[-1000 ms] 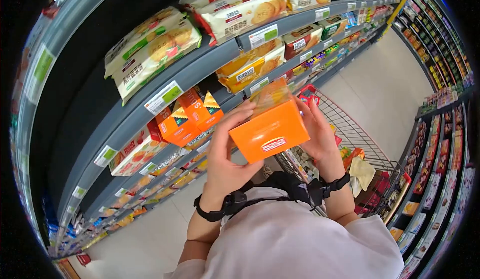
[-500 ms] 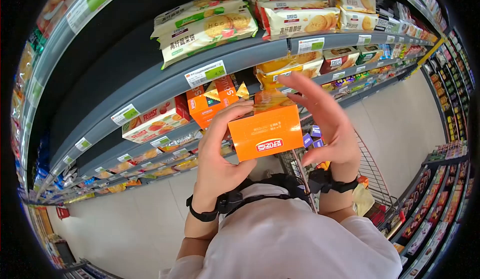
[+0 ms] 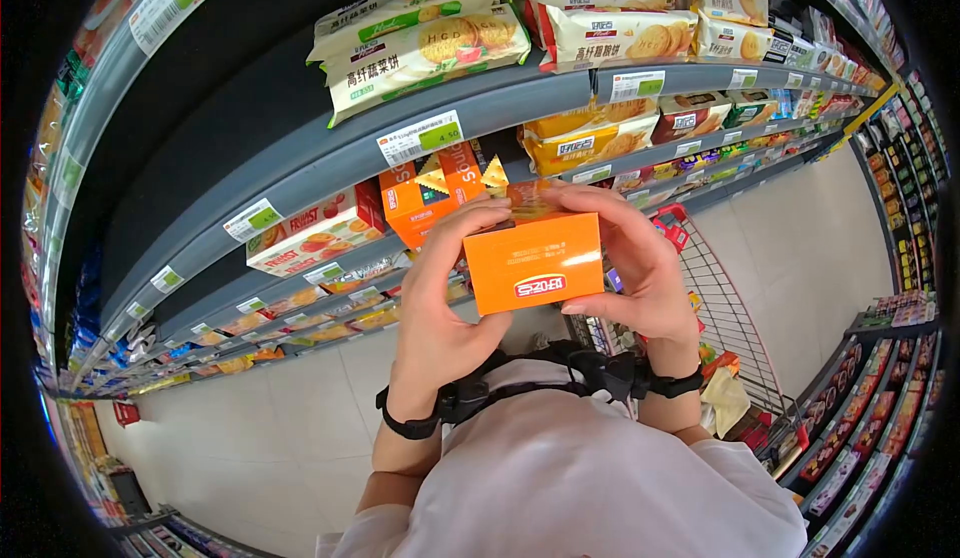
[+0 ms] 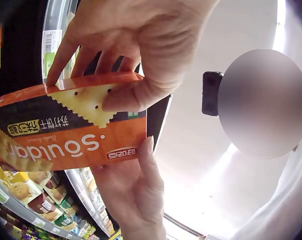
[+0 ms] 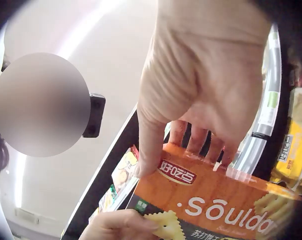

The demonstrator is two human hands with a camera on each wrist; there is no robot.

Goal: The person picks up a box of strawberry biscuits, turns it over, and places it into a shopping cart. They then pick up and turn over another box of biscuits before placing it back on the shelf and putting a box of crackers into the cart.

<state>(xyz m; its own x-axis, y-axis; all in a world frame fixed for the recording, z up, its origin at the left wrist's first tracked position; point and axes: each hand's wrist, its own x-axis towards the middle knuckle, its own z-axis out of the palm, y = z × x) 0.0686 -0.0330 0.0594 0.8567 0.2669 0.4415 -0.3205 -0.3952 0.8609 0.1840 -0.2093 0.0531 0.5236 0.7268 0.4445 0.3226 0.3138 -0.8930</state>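
Observation:
An orange cracker box [image 3: 535, 266] is held up in front of the chest, its orange end facing the head camera. The left hand [image 3: 446, 293] grips one side, thumb at the near end and fingers over the far part. On the other side the right hand [image 3: 636, 268] holds it, thumb against the near edge. In the left wrist view the printed face of the box [image 4: 76, 132] shows crackers and white lettering, with the left thumb laid on it. The right wrist view shows the same box [image 5: 211, 195], the right thumb at its corner and the fingers behind.
Shelves with a grey edge [image 3: 330, 173] run across the far side, bearing biscuit packs [image 3: 430, 58], a white and red box [image 3: 318, 233] and orange boxes [image 3: 425, 198]. A shopping cart [image 3: 735, 303] stands at the right, beside the person. More shelving [image 3: 850, 408] lies beyond it.
The right hand came away from the box with fingers spread, then closed round its side again. The box has turned to sit more level, and the head view has shifted.

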